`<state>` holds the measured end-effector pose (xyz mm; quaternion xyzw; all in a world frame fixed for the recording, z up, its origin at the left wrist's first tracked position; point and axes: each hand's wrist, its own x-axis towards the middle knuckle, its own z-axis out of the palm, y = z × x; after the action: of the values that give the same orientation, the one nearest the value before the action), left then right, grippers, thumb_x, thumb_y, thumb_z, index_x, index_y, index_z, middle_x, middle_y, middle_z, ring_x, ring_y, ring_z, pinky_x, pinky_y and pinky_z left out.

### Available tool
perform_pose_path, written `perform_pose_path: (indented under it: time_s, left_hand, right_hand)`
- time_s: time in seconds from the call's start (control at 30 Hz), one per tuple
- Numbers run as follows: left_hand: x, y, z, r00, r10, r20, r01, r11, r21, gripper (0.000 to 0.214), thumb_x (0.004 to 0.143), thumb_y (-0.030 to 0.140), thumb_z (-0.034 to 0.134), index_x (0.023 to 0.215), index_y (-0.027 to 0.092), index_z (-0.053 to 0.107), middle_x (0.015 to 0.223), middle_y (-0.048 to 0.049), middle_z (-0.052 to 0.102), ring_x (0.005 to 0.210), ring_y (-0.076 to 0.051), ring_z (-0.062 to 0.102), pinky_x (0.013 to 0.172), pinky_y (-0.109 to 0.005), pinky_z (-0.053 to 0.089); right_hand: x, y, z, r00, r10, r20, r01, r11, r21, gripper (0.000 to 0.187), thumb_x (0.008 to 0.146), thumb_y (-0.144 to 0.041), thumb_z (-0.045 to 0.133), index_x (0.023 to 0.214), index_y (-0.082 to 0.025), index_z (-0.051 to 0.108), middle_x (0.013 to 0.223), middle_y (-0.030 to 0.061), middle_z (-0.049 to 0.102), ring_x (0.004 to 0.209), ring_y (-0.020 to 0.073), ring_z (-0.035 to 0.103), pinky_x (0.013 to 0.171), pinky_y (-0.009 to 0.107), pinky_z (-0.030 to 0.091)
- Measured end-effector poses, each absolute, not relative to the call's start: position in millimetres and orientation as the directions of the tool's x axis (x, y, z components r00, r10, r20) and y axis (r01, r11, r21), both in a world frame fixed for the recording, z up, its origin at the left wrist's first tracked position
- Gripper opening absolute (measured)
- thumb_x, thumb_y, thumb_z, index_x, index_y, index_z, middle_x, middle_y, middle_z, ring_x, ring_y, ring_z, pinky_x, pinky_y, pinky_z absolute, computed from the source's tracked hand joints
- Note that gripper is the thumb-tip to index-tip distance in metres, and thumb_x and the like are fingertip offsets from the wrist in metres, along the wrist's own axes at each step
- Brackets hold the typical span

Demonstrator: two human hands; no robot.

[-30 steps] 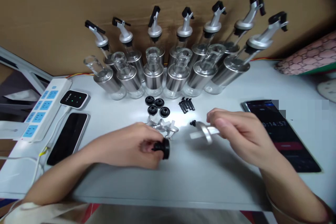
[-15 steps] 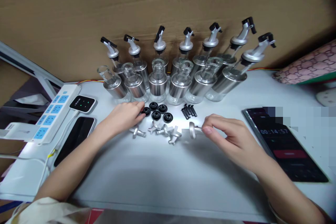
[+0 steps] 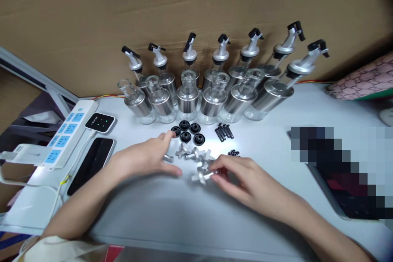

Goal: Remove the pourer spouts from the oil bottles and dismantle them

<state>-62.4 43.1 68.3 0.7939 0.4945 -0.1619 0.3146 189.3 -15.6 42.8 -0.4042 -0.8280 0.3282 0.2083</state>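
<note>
My right hand (image 3: 242,180) pinches a silver pourer spout (image 3: 202,175) between thumb and fingertips, just in front of a small group of loose silver spouts (image 3: 195,154). With thumb and fingers apart, my left hand (image 3: 150,155) hovers over the left end of that group and partly hides one spout (image 3: 167,158). Its fingertips are close to several black ring-shaped stoppers (image 3: 185,136). Right of the stoppers lie several thin black levers (image 3: 224,132). Small black pieces (image 3: 233,153) sit behind my right hand, partly covered by it.
Open-necked glass and steel bottles (image 3: 188,98) form a row behind the parts. Behind them stand bottles with fitted pourers (image 3: 221,51), against a cardboard wall (image 3: 153,4). A power strip (image 3: 66,131), a small white device (image 3: 100,123) and a phone (image 3: 91,166) are left; another phone (image 3: 328,188) is right.
My right hand has moved left and nearer me with the spout, uncovering the small black pieces. My left hand has drawn back from the stoppers and spread its thumb and fingers.
</note>
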Motion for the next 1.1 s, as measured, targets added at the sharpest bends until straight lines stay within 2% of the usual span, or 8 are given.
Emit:
perform_pose_path:
  time_s: [0.1, 0.27, 0.47, 0.57, 0.7, 0.87, 1.0, 1.1]
  left_hand:
    - [-52, 37, 57, 0.509, 0.698, -0.504, 0.86, -0.392, 0.326, 0.102, 0.062, 0.057, 0.077, 0.138, 0.012, 0.027, 0.135, -0.0229, 0.042, 0.105, -0.034, 0.062, 0.085, -0.041, 0.05]
    - [-34, 25, 49, 0.57, 0.697, -0.435, 0.821, -0.503, 0.27, 0.1, 0.064, 0.06, 0.076, 0.138, 0.01, 0.032, 0.118, -0.0174, 0.048, 0.09, -0.034, 0.066, 0.074, -0.044, 0.055]
    - [-29, 19, 44, 0.637, 0.697, -0.33, 0.771, -0.593, 0.233, 0.089, 0.072, 0.066, 0.065, 0.137, 0.013, 0.035, 0.112, -0.0149, 0.048, 0.085, -0.031, 0.064, 0.065, -0.041, 0.055]
    - [-28, 19, 41, 0.653, 0.692, -0.307, 0.756, -0.617, 0.218, 0.085, 0.073, 0.065, 0.064, 0.135, 0.015, 0.036, 0.114, -0.0153, 0.048, 0.089, -0.032, 0.064, 0.064, -0.04, 0.055]
    - [-26, 20, 38, 0.708, 0.664, -0.24, 0.705, -0.684, 0.187, 0.083, 0.071, 0.065, 0.066, 0.131, 0.014, 0.041, 0.118, -0.0169, 0.05, 0.097, -0.033, 0.061, 0.073, -0.044, 0.055]
    - [-25, 20, 33, 0.787, 0.6, -0.145, 0.617, -0.772, 0.155, 0.08, 0.071, 0.066, 0.065, 0.127, 0.015, 0.043, 0.127, -0.0207, 0.049, 0.107, -0.035, 0.057, 0.08, -0.045, 0.052]
    - [-26, 21, 37, 0.787, 0.597, -0.157, 0.616, -0.775, 0.142, 0.073, 0.074, 0.06, 0.067, 0.127, 0.016, 0.043, 0.13, -0.0205, 0.049, 0.108, -0.036, 0.057, 0.081, -0.045, 0.051]
    - [-29, 21, 43, 0.792, 0.576, -0.201, 0.606, -0.782, 0.149, 0.071, 0.075, 0.051, 0.071, 0.128, 0.015, 0.042, 0.128, -0.0197, 0.051, 0.109, -0.035, 0.057, 0.081, -0.043, 0.051]
  right_hand:
    - [181, -21, 29, -0.587, 0.807, 0.058, 0.614, 0.491, -0.619, 0.013, 0.092, -0.028, 0.052, 0.084, -0.019, 0.051, 0.061, -0.0013, 0.06, 0.049, 0.0136, 0.054, 0.048, 0.024, 0.037]
    - [178, -20, 18, -0.622, 0.783, 0.002, 0.669, 0.533, -0.519, 0.016, 0.086, -0.027, 0.063, 0.083, -0.02, 0.048, 0.061, -0.0026, 0.059, 0.048, 0.0153, 0.056, 0.046, 0.024, 0.034]
    - [178, -17, 20, -0.38, 0.922, -0.079, 0.77, 0.268, -0.579, 0.059, 0.078, -0.034, 0.069, 0.123, -0.012, 0.038, 0.069, 0.0004, 0.063, 0.049, 0.018, 0.06, 0.047, 0.026, 0.042]
    - [178, -18, 21, -0.28, 0.952, -0.126, 0.774, 0.146, -0.617, 0.066, 0.082, -0.044, 0.062, 0.129, -0.007, 0.034, 0.071, 0.0039, 0.065, 0.052, 0.0207, 0.061, 0.049, 0.029, 0.044]
    - [178, -18, 23, -0.255, 0.95, -0.18, 0.805, 0.105, -0.584, 0.049, 0.085, -0.042, 0.056, 0.119, -0.008, 0.046, 0.079, 0.0097, 0.067, 0.057, 0.0221, 0.063, 0.053, 0.032, 0.046]
    - [175, -18, 28, -0.325, 0.917, -0.231, 0.78, 0.122, -0.613, 0.025, 0.084, -0.031, 0.06, 0.102, -0.015, 0.053, 0.083, 0.0061, 0.066, 0.057, 0.0175, 0.061, 0.055, 0.029, 0.045]
    - [174, -19, 29, -0.347, 0.908, -0.235, 0.773, 0.135, -0.62, 0.022, 0.084, -0.026, 0.059, 0.103, -0.015, 0.054, 0.083, 0.0055, 0.066, 0.054, 0.0154, 0.059, 0.052, 0.028, 0.043]
    - [177, -19, 26, -0.347, 0.917, -0.197, 0.757, 0.15, -0.636, 0.032, 0.084, -0.028, 0.057, 0.112, -0.015, 0.053, 0.085, 0.0059, 0.067, 0.053, 0.0153, 0.057, 0.052, 0.029, 0.044]
